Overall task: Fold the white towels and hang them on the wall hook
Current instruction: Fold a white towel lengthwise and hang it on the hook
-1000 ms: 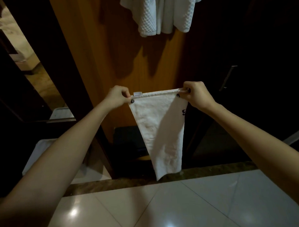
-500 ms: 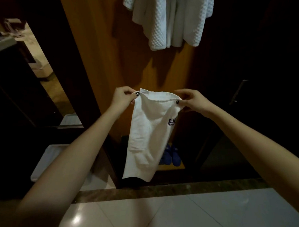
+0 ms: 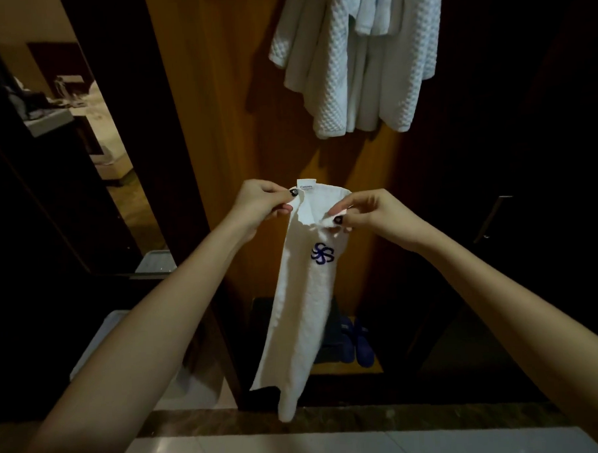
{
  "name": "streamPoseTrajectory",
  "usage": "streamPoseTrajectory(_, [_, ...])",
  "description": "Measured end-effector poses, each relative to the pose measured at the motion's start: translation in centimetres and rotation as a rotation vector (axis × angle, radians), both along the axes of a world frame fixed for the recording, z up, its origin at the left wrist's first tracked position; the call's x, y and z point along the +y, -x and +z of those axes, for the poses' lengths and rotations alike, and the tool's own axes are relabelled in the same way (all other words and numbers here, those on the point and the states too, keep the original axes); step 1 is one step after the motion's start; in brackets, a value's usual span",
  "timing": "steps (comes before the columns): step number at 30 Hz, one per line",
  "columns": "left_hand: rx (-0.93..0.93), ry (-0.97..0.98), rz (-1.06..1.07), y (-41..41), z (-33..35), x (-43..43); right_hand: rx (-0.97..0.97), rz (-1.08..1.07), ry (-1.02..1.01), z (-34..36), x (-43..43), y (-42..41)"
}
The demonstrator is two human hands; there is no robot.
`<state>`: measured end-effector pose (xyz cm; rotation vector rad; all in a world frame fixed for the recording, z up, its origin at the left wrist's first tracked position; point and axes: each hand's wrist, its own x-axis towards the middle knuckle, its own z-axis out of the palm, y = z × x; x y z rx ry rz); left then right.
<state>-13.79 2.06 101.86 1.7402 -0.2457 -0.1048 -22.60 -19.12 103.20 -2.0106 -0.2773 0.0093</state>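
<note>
The towel [image 3: 304, 311] is held in the air in front of the wood panel [image 3: 218, 127], carried by nothing but the hands, and its lower end hangs free. One top corner is pinched by the left hand [image 3: 265, 203], thumb and forefinger closed beside the label [image 3: 306, 186]. The other top corner is pinched by the right hand [image 3: 376, 219], likewise between thumb and fingertips. The two hands are near each other, so the top edge bows between them. The cloth hangs as a narrow, slightly twisted strip, with the blue logo [image 3: 322, 253] turned toward the camera.

The step in hand is judged to be a lengthwise fold. For it to be done well, the two pinched corners should be brought together squarely, edge laid on edge, and both layers taken into one pinch. The freed hand can then be run down the long side, so that the twist is smoothed out and the uneven lower corners are matched. The logo is best kept on the outside, and the bottom end kept off the floor [image 3: 300, 449]. If the pinch is too light, a corner may be dropped.

White cloths [image 3: 359, 59] hang on the panel above. The hook itself is not seen, so the room left on it cannot be judged.
</note>
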Motion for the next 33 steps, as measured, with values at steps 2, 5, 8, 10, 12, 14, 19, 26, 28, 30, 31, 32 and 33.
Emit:
streamPoseTrajectory(2, [0.074,0.036,-0.051,0.2,0.4,0.0,0.078,0.032,0.017,0.4,0.2,0.1])
streamPoseTrajectory(5, [0.128,0.079,-0.184,1.0,0.9,-0.1,-0.049,-0.045,0.202,0.8,0.8,0.4])
streamPoseTrajectory(8, [0.016,0.057,-0.228,1.6,1.2,-0.5,-0.262,-0.089,0.341,1.2,1.4,0.7])
streamPoseTrajectory(10, [-0.078,0.032,-0.230,1.9,1.5,-0.8,-0.371,-0.103,0.389,1.5,1.5,0.7])
streamPoseTrajectory(12, [-0.148,0.026,-0.243,2.2,1.9,-1.0,-0.435,-0.102,0.406,1.9,1.4,0.8])
streamPoseTrajectory(14, [-0.208,0.029,-0.251,2.7,2.1,-1.2,-0.467,-0.114,0.410,2.1,1.4,0.8])
streamPoseTrajectory(19, [-0.359,0.045,-0.236,3.6,2.5,-2.0,-0.516,-0.221,0.404,2.5,1.5,1.0])
streamPoseTrajectory(26, [-0.372,0.040,-0.309,4.3,2.6,-2.1,-0.484,-0.261,0.349,3.0,1.8,1.4])
streamPoseTrajectory(28, [-0.359,0.037,-0.329,4.6,2.6,-2.0,-0.473,-0.275,0.328,2.9,1.8,1.6])
streamPoseTrajectory(30, [-0.334,0.043,-0.331,4.8,2.5,-1.9,-0.457,-0.281,0.296,2.8,1.7,1.6])
streamPoseTrajectory(31, [-0.326,0.041,-0.331,5.0,2.4,-2.0,-0.450,-0.276,0.290,2.8,1.8,1.7])
streamPoseTrajectory(32, [-0.325,0.033,-0.326,5.2,2.3,-2.2,-0.445,-0.267,0.294,2.8,1.8,1.7])
streamPoseTrajectory(33, [-0.329,0.026,-0.313,5.5,2.2,-2.4,-0.442,-0.259,0.305,2.8,1.8,1.8])
